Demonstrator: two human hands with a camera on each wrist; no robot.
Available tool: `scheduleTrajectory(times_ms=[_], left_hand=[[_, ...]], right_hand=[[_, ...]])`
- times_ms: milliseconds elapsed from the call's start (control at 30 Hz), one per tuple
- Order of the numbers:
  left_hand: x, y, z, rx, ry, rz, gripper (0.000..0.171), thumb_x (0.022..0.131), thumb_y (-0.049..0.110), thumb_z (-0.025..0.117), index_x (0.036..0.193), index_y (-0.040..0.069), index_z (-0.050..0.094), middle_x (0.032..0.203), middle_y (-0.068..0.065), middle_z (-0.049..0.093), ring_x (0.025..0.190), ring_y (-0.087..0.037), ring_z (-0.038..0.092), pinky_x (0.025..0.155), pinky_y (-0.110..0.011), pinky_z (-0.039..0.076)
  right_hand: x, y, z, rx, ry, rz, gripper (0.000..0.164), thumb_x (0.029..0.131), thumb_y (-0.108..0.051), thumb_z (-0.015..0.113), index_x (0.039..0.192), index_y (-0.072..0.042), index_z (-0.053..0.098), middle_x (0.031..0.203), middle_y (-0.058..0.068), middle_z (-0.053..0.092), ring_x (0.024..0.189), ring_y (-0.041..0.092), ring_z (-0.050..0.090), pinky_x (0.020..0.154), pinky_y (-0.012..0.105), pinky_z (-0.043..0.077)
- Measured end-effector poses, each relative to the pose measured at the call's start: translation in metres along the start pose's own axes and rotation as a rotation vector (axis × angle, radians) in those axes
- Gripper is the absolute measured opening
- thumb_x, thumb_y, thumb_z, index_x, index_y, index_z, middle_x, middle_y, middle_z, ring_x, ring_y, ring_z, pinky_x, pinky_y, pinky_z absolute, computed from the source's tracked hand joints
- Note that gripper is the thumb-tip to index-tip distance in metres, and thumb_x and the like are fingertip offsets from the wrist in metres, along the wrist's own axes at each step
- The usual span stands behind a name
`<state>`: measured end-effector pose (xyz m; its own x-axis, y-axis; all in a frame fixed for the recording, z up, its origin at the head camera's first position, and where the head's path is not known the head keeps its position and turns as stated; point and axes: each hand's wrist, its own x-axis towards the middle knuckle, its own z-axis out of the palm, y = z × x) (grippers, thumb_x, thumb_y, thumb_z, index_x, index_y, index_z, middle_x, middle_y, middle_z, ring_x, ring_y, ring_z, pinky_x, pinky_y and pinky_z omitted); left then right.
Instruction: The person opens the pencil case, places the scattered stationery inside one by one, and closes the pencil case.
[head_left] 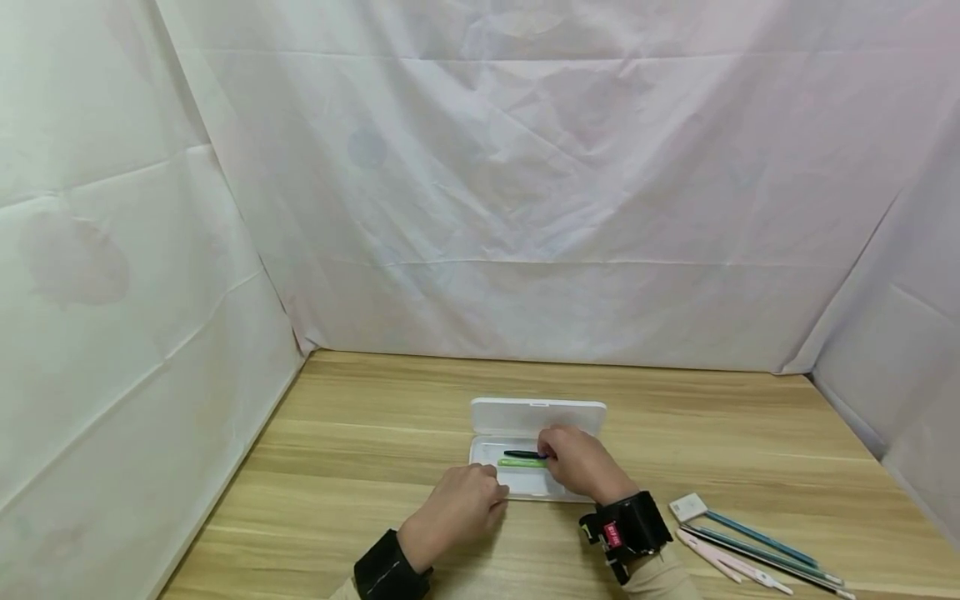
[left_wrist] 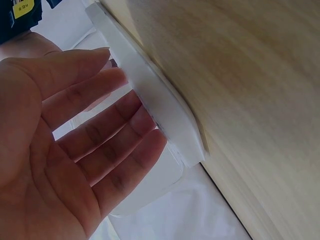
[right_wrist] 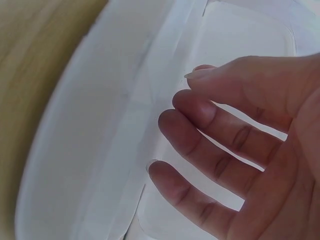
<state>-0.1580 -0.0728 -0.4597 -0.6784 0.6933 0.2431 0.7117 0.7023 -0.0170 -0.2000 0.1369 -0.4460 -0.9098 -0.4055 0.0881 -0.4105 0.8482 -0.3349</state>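
A white pencil case (head_left: pixel 483 454) sits on the table with its lid (head_left: pixel 525 414) raised at the back. Inside lie a black pen (head_left: pixel 521 454) and, just in front of it, a slim light-green stick (head_left: pixel 517 462). My right hand (head_left: pixel 577 460) reaches over the case, thumb and index tips together at the pen's right end; the pen is hidden in the right wrist view. At the case's front left, my left hand (head_left: pixel 461 500) rests its fingertips on the case's white wall (left_wrist: pixel 150 90), the fingers loosely extended and holding nothing.
Right of the case lie a white eraser (head_left: pixel 687 507), a blue pencil (head_left: pixel 761 537), several darker pencils (head_left: pixel 780 560) and a pale pink compass (head_left: pixel 738 567). White cloth (head_left: pixel 525 208) hangs behind the wooden table (head_left: pixel 360 442) and along both sides.
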Motion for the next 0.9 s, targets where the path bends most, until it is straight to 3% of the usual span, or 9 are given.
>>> scheduleTrajectory(times_ms=[600,900], left_hand=[[0.002,-0.003,0.000,0.014,0.027,0.021,0.013,0.085,0.020,0.073,0.072,0.019,0.070,0.068,0.006,0.056,0.060,-0.007,0.053,0.051,-0.021,0.038],[0.004,-0.004,0.003,0.013,0.021,0.021,0.015,0.086,0.019,0.072,0.071,0.019,0.069,0.066,0.007,0.055,0.059,-0.007,0.052,0.050,-0.021,0.037]], right_hand=[[-0.020,0.022,-0.014,-0.009,0.009,0.056,0.015,0.079,0.002,0.072,0.079,-0.009,0.063,0.075,-0.004,0.053,0.070,0.012,0.047,0.064,0.032,0.043],[-0.040,0.059,-0.036,0.063,-0.043,0.160,0.005,0.084,-0.003,0.068,0.088,-0.007,0.068,0.079,-0.003,0.059,0.072,0.012,0.050,0.067,0.033,0.046]])
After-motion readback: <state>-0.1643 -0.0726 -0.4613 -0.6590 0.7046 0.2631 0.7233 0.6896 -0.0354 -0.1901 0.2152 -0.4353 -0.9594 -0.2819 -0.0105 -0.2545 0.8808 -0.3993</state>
